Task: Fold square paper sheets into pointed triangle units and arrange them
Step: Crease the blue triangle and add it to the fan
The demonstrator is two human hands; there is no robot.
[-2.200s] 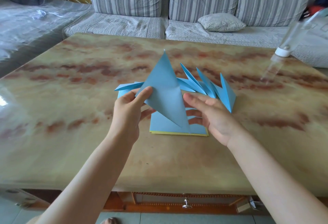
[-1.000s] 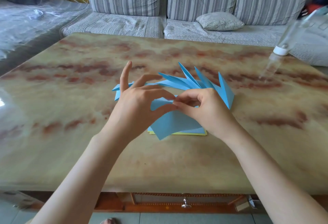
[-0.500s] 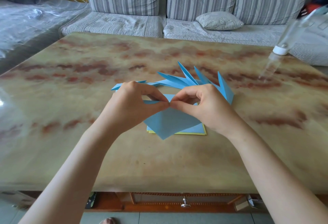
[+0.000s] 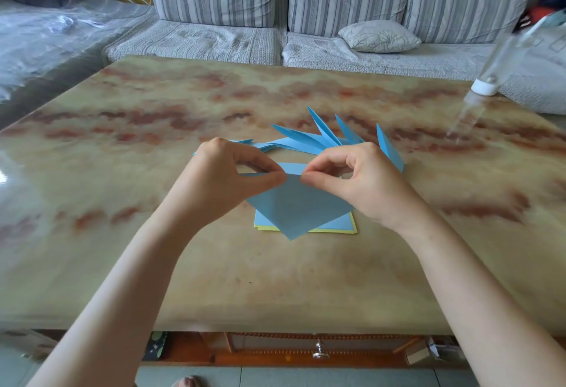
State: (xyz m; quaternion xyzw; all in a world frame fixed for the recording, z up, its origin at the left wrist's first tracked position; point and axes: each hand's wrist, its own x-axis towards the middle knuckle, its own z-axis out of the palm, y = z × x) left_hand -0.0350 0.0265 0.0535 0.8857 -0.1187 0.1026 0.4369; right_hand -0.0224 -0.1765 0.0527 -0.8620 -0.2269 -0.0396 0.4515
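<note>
A blue paper sheet (image 4: 295, 206) hangs above the table with one corner pointing down toward me. My left hand (image 4: 225, 178) pinches its top edge between thumb and forefinger, and my right hand (image 4: 356, 183) pinches the same edge right beside it. Under the sheet lies a flat stack of square sheets (image 4: 343, 225), blue on top with a yellow edge showing. Behind my hands, several folded blue pointed units (image 4: 321, 135) stand in a fanned arc on the table.
The marble-patterned table (image 4: 122, 203) has its front edge near me. A clear plastic bottle (image 4: 487, 86) stands cap-down at the far right. A striped sofa (image 4: 275, 3) with a small pillow (image 4: 378, 36) runs behind the table.
The tall folded triangle held up earlier came down. My hands brought the paper's top together and now pinch it at the middle, close together, with the sheet's corner hanging toward me.
</note>
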